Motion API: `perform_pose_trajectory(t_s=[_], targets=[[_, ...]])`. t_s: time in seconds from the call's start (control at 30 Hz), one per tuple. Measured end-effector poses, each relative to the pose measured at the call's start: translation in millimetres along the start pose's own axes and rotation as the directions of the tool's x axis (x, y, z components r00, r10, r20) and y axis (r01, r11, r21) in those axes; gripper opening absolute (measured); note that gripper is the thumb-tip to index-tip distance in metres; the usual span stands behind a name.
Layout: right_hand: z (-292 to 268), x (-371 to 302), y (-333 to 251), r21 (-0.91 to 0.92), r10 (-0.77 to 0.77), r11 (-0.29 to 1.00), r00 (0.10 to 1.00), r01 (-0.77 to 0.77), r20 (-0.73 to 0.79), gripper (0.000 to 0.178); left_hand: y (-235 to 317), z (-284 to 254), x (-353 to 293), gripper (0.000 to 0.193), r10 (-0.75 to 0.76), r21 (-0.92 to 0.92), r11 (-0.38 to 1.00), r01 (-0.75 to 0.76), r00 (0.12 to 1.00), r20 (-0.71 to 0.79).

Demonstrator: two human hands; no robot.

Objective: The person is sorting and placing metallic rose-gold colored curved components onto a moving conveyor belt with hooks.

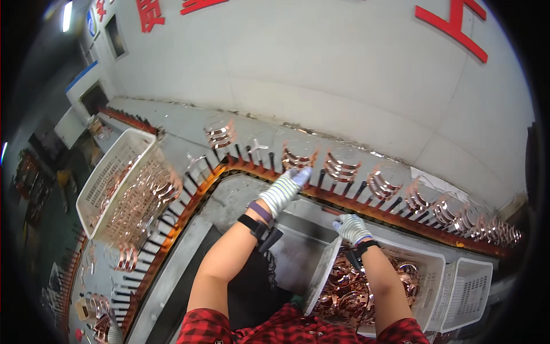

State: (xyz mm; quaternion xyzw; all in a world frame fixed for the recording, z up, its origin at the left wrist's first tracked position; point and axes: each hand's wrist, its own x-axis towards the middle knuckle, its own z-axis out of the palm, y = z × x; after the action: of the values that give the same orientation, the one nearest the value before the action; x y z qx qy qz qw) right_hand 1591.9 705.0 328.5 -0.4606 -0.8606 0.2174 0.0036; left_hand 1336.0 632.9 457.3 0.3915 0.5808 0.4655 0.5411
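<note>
My left hand (289, 188), in a grey-and-white striped glove, reaches forward to the conveyor (338, 198). Its fingers are closed at the lower edge of a piece of stacked shiny copper rings (299, 156), which stands over the row of black posts; the fingertips partly cover where they meet. My right hand (352, 227), gloved alike, is drawn in with curled fingers at the far rim of a white plastic crate (429, 261). Whatever it may hold is hidden. Loose copper rings (344, 281) fill that crate under my right forearm.
More copper ring pieces (342, 166) stand along the conveyor to the right. At the left, a white basket (91, 195) holds many rings. Another white crate (467, 295) stands at the right. A pale wall (321, 63) rises behind. Black cloth (246, 286) lies below my left arm.
</note>
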Motion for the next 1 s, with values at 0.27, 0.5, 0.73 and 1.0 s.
perform_pose_trajectory(t_s=[0.27,0.5,0.73,1.0], targets=[[-17.1,-8.7,28.7,0.023,0.026,0.999,0.999,-0.026,0.028,0.041,-12.5,35.7,111.3,0.097,-0.071,-0.28,0.956,0.087,0.995,0.064],[-37.4,-10.8,12.2,0.029,0.106,0.994,0.993,-0.108,0.06,0.04,-1.4,41.1,140.1,0.057,0.607,0.299,0.795,-0.528,0.686,-0.401],[-36.3,-12.0,1.9,0.003,0.082,0.997,0.997,-0.082,-0.011,0.04,72.7,104.8,38.3,0.054,0.876,0.237,0.456,-0.858,0.479,0.049],[-24.4,-68.6,80.3,0.078,-0.038,0.992,0.83,0.098,-0.557,0.038,-6.8,139.2,124.9,0.029,0.501,0.03,0.865,-0.501,0.866,0.011]])
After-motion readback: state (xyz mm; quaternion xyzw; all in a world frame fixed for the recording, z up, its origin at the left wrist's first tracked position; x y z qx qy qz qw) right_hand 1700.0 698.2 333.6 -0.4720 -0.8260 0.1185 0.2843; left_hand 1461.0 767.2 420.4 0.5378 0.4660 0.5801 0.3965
